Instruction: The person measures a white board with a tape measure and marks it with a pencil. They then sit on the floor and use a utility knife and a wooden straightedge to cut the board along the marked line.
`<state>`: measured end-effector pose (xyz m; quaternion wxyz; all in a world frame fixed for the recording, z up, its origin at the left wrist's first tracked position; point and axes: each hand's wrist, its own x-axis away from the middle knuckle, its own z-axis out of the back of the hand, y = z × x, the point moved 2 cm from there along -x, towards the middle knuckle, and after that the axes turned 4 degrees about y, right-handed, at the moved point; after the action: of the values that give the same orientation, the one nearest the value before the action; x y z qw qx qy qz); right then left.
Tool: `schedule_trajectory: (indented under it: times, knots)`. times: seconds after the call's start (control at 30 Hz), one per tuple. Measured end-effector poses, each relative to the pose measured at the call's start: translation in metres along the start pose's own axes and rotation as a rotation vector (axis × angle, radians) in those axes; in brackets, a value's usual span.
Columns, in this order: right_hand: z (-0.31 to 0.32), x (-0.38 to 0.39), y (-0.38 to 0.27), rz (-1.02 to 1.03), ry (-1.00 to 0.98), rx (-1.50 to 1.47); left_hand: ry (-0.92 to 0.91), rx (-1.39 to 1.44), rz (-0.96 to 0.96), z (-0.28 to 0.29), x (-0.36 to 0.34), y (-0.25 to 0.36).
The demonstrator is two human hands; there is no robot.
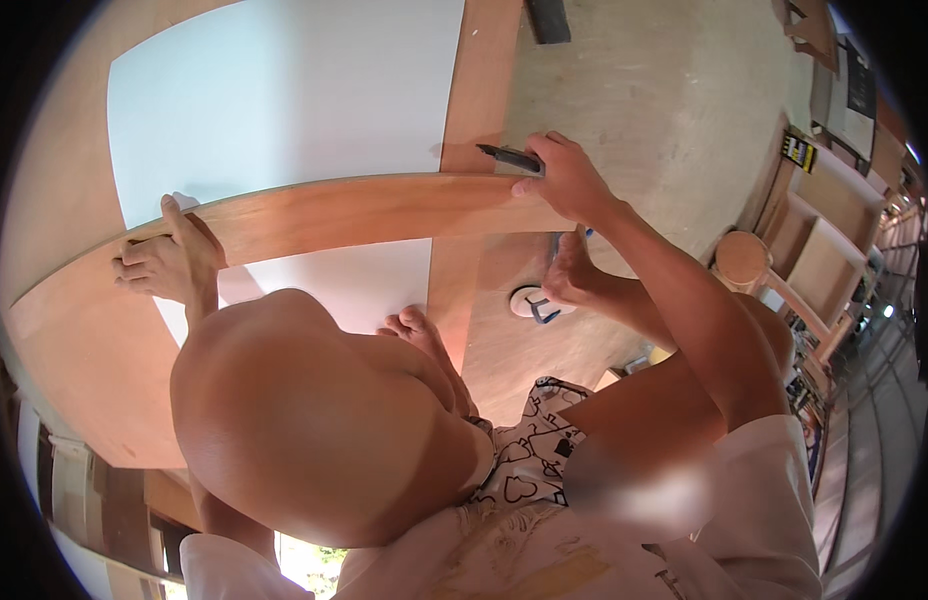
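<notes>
A long wooden strip (pixel 364 210) lies across a large plywood sheet (pixel 74 340) that carries a white panel (pixel 284 100). My left hand (pixel 174 258) grips the strip near its left end, with the thumb over the far edge and the fingers curled. Near the strip's right end, my right hand (pixel 564 178) is closed around a slim black pen (pixel 511 158), its tip pointing left above the far edge. That hand's thumb touches the strip. Both my knees are bent, and one bare foot (pixel 412 328) rests on the white panel.
Beside my other foot (pixel 569 272) lies a white sandal (pixel 540 303) with dark straps. A round wooden stool (pixel 742 257) and an open wooden frame (pixel 819 260) stand at the right. A dark flat piece (pixel 549 20) lies on the floor at the far side.
</notes>
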<state>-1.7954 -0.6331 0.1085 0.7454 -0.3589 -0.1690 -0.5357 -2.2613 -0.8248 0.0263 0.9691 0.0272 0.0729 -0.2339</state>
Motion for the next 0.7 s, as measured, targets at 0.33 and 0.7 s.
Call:
schedule_trajectory:
  times: [0.33, 0.7]
  knots:
    - [0.001, -0.011, 0.001, 0.003, -0.063, 0.182, 0.188, 0.059, -0.062, 0.005, 0.013, 0.014]
    - [-0.002, -0.034, -0.013, 0.028, -0.132, 0.339, 0.104, 0.171, 0.042, -0.005, 0.011, 0.007]
